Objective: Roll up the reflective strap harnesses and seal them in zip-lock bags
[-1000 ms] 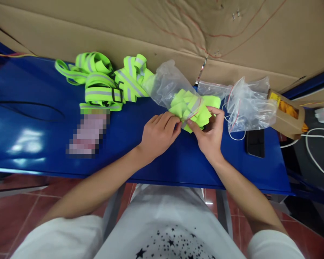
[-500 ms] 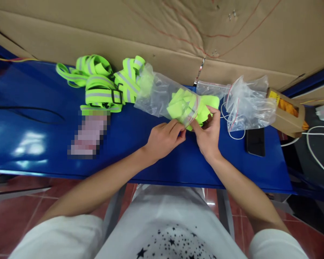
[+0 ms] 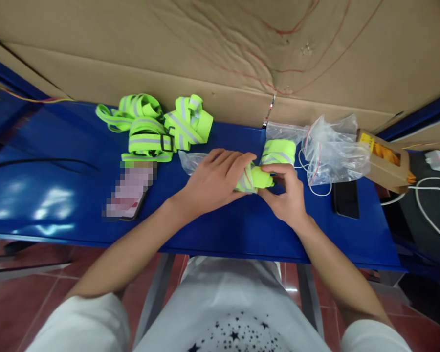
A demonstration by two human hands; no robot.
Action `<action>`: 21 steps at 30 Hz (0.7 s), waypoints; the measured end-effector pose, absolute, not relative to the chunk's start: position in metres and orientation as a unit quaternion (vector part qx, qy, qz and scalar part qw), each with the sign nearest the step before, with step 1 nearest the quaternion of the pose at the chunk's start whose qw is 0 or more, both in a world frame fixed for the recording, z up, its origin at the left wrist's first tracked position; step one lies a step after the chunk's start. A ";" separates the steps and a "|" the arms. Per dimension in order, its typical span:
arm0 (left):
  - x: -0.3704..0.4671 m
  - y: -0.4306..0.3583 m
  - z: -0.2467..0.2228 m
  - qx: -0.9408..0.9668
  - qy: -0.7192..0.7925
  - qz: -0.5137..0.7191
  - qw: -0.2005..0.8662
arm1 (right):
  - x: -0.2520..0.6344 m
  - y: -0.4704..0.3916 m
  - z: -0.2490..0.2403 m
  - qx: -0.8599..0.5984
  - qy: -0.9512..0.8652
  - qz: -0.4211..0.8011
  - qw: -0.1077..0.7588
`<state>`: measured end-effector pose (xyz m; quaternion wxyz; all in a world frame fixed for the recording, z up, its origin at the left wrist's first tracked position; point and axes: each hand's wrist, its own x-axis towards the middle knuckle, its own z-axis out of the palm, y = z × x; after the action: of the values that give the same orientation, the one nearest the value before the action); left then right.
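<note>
I see the strap bundle L of the bag pile, looks partly inside a clear bag. L hand is wrapped over bag + bundle; R hand has its fingers pinching the bundle's end nearest the pile. I'd guess light, soft webbing, a bit springy at the folds, so it'd prob. uncurl if slack; not fragile afaict. Bag film looks thin & slippery. I'd hold the bundle firmly arnd its middle thru the film & pinch the bag separately, by its red line.
</note>
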<state>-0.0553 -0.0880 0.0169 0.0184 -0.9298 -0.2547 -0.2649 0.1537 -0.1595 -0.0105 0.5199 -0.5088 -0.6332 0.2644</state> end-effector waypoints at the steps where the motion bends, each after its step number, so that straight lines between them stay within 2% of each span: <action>1: -0.052 -0.091 0.016 -0.931 -0.246 -0.268 0.041 | 0.154 -0.159 -0.010 -0.503 -0.656 0.240 0.508; 5: -0.041 -0.100 0.014 -0.927 -0.230 -0.279 0.097 | 0.159 -0.154 -0.007 -0.481 -0.721 0.155 0.474; 7: -0.042 -0.100 0.013 -0.919 -0.256 -0.289 0.078 | 0.163 -0.153 -0.002 -0.480 -0.710 0.174 0.485; 10: -0.045 -0.098 0.011 -0.888 -0.321 -0.327 0.036 | 0.171 -0.155 0.006 -0.451 -0.694 0.272 0.491; 12: -0.044 -0.100 0.011 -0.875 -0.337 -0.346 0.032 | 0.173 -0.156 0.011 -0.429 -0.717 0.310 0.453; 16: -0.032 -0.114 0.019 -0.891 -0.329 -0.311 0.029 | 0.170 -0.157 0.016 -0.385 -0.793 0.272 0.385; 19: -0.027 -0.127 0.029 -0.877 -0.366 -0.309 -0.036 | 0.173 -0.156 0.016 -0.357 -0.801 0.262 0.404; 21: -0.031 -0.132 0.038 -0.857 -0.389 -0.318 -0.116 | 0.177 -0.156 0.017 -0.339 -0.804 0.265 0.411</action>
<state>-0.0310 -0.1316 0.0379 -0.1164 -0.8566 -0.3890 -0.3183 0.1775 -0.1558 0.0168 0.4106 -0.3385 -0.8041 0.2650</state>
